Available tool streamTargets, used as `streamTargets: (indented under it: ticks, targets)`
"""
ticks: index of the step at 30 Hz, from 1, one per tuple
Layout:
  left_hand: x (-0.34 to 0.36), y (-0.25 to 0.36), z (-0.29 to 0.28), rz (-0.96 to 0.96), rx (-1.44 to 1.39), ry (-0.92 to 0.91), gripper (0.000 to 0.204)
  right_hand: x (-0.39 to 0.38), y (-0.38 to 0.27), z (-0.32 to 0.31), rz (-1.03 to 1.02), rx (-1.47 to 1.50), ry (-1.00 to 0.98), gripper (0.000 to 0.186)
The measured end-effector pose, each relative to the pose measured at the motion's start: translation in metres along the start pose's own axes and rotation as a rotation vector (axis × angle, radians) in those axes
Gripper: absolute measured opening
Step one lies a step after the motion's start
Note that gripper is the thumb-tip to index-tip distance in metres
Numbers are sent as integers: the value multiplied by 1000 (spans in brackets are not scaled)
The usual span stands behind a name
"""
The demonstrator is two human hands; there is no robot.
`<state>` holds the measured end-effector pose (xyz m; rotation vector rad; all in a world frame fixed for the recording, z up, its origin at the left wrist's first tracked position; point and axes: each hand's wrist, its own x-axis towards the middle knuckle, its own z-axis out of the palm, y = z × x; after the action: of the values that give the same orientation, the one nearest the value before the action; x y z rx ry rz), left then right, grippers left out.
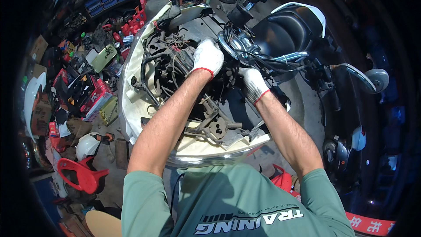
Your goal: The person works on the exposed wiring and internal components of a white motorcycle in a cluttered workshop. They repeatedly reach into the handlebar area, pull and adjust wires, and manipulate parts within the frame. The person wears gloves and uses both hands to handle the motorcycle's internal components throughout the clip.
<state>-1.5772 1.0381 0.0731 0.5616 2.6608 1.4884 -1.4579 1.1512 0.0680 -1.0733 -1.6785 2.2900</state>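
Note:
A scooter with its front body opened up stands before me, its cream body panel [133, 72] curving round a tangle of wires and hoses [175, 63]. My left hand [208, 57], in a white knit glove with a red cuff, is closed down among the wires beside the chrome handlebar part [237, 44]. To its right and a little nearer, my right hand [253, 83], gloved alike, curls in under the handlebar at the steering column. The fingertips of both hands are hidden, and so is whatever they grip.
The black seat [283, 30] lies beyond the handlebar, and a round mirror [377, 80] sticks out at right. Boxes, bottles and loose parts crowd the floor at left, with a red plastic piece [83, 175] and a white helmet-like shell [87, 146]. Another scooter [340, 151] stands at far right.

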Motion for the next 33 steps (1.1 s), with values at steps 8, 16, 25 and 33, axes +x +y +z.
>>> streamTargets:
  ticks: [8, 16, 25, 33]
  targets:
    - [1, -1, 6, -82, -23, -17, 27, 3, 1, 14, -38, 32, -78, 23]
    - [25, -42, 12, -5, -196, -31, 30, -9, -5, 3, -27, -54, -106, 20]
    - [23, -6, -29, -277, -593, -316, 29, -1, -1, -15, 51, -61, -68, 18]
    - [40, -33, -31, -209, -462, -335, 37, 0, -1, -24, 96, -115, -33, 18]
